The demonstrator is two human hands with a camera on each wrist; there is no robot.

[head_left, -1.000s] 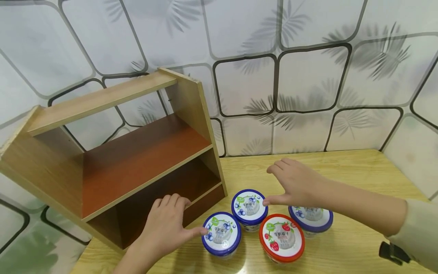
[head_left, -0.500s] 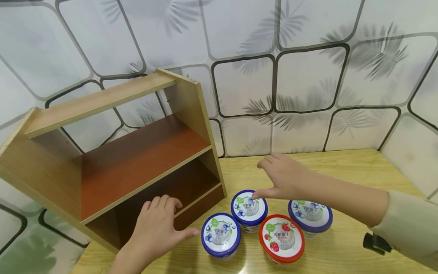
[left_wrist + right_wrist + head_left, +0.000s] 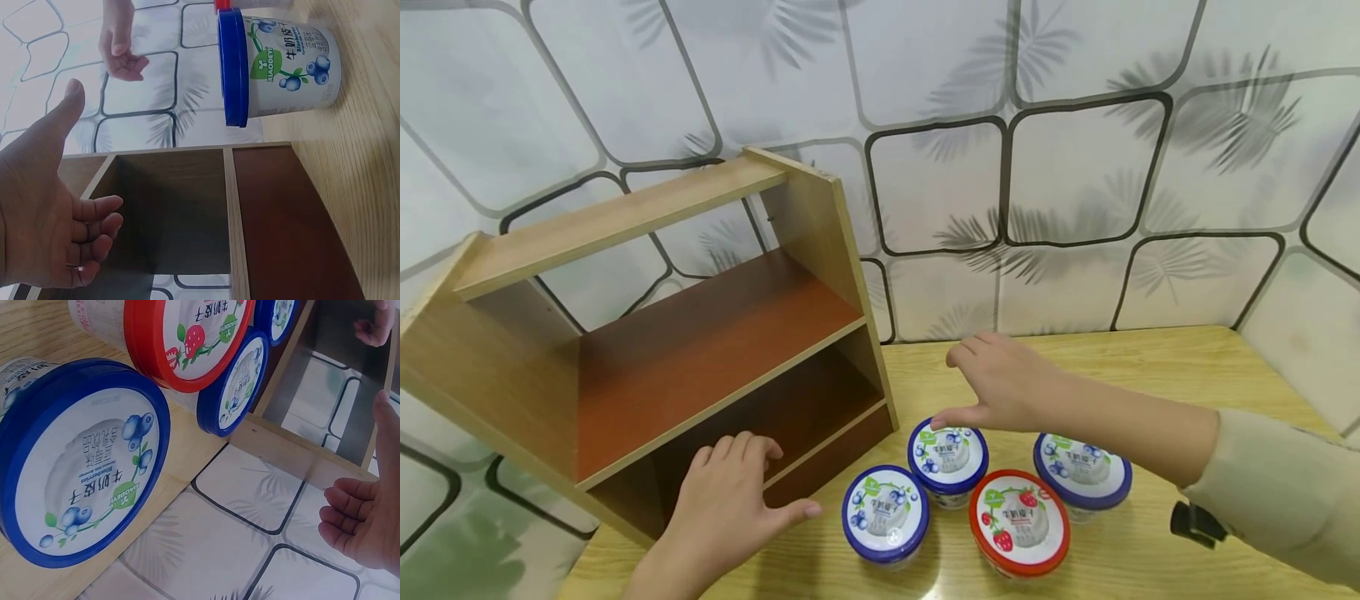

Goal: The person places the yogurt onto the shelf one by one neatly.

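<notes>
My left hand (image 3: 718, 508) hovers in front of the shelf's lower opening, thumb spread toward the nearest blue-lidded blueberry tub (image 3: 885, 512) and holding nothing. In the left wrist view that tub (image 3: 290, 69) stands apart from the fingers. My right hand (image 3: 1000, 383) is held above the table with loosely bent fingers, its thumb overlapping the back blueberry tub (image 3: 955, 462) in the head view. A red-lidded strawberry tub (image 3: 1018, 521) stands among the blue ones. Another blueberry tub (image 3: 1082, 475) sits to its right, partly covered by my right forearm.
A wooden shelf unit (image 3: 722, 333) with reddish boards stands at the left on the wood-grain table (image 3: 1180, 367). Behind rises a wall (image 3: 940, 192) with a leaf pattern. A black object (image 3: 1197, 524) shows beneath my right sleeve.
Both hands have drifted left, away from their earlier places. My left thumb has drawn away from the nearest blueberry tub. All the tubs have stayed put.
</notes>
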